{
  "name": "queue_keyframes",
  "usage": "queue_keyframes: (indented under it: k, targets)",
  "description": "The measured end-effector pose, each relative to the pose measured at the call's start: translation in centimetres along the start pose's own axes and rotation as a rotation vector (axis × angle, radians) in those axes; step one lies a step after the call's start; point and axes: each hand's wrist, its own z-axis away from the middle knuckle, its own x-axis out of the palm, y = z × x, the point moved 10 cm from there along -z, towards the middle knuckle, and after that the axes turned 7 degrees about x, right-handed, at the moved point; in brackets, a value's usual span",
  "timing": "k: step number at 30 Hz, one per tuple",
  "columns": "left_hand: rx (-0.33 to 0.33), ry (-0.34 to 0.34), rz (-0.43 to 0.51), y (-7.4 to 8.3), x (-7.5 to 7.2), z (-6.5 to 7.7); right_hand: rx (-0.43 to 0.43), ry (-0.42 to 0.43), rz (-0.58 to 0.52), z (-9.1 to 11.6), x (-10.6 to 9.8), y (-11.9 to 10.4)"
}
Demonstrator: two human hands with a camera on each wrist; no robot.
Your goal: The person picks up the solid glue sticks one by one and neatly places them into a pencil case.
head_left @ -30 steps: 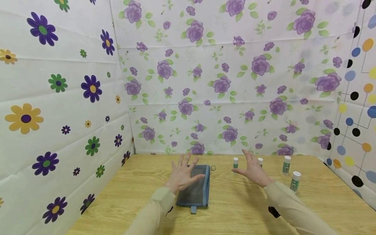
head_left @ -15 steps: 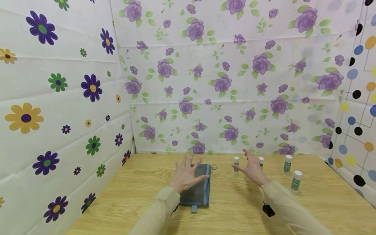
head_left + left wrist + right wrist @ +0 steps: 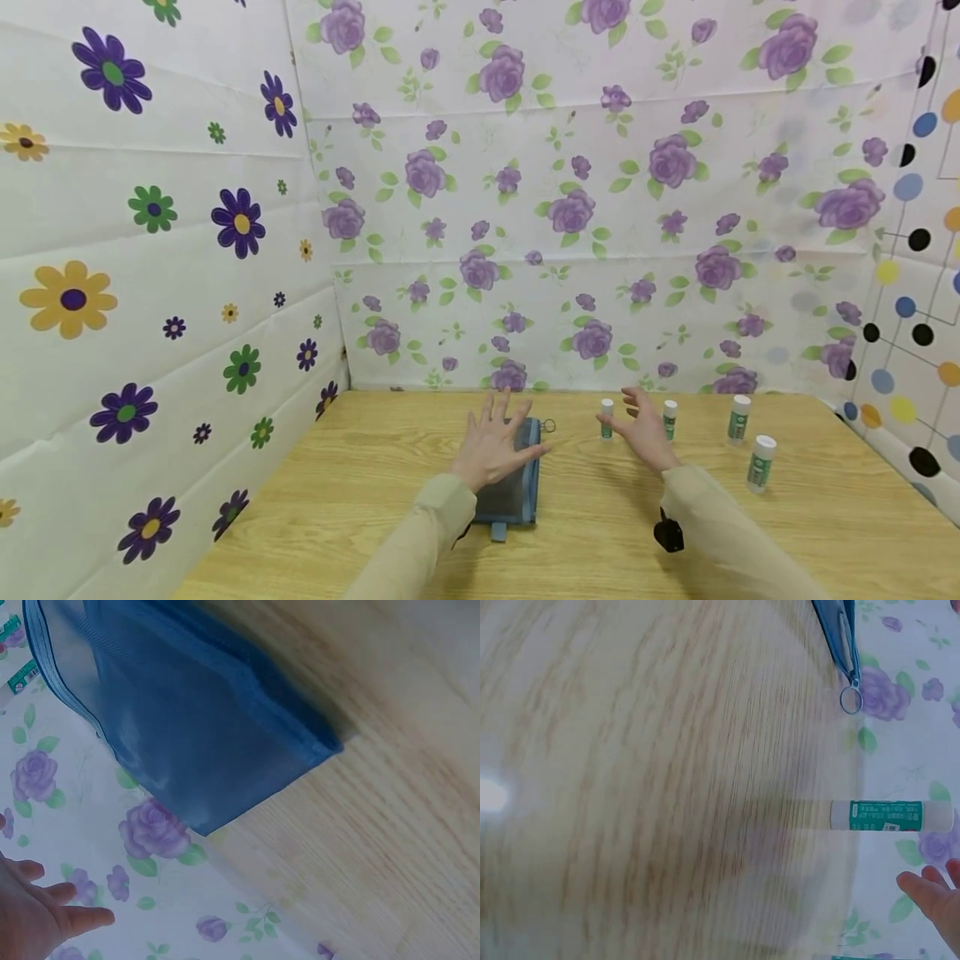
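Both sleeved arms (image 3: 727,521) stretched forward, left grip (image 3: 491,450) spread palm-down, right grip (image 3: 643,435) loosely curved

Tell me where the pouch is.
In the head view, the pouch lies on the table left of centre, partly hidden by the left hand, with the glue sticks to its right.

Sheer mesh pouch (image 3: 195,727), metal ring (image 3: 841,700), wood-grain tabletop (image 3: 322,500), smooth plastic tube (image 3: 889,816), creased matt backdrop (image 3: 525,208)
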Motion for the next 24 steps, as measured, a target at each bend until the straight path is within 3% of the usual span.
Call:
queue_keyframes:
  k: [8, 13, 24]
  targets:
    - [-0.006, 0.011, 0.055, 0.2, 0.6, 0.4, 0.074, 0.030, -0.115, -0.3, -0.4, 1.2]
    - [-0.003, -0.002, 0.008, 0.3, 1.1, 0.4, 0.110, 0.051, -0.193, -0.5, -0.3, 1.8]
    - [-0.009, -0.016, -0.050, 0.1, 1.8, 0.8, 0.140, 0.084, -0.221, -1.0, 0.4, 2.3]
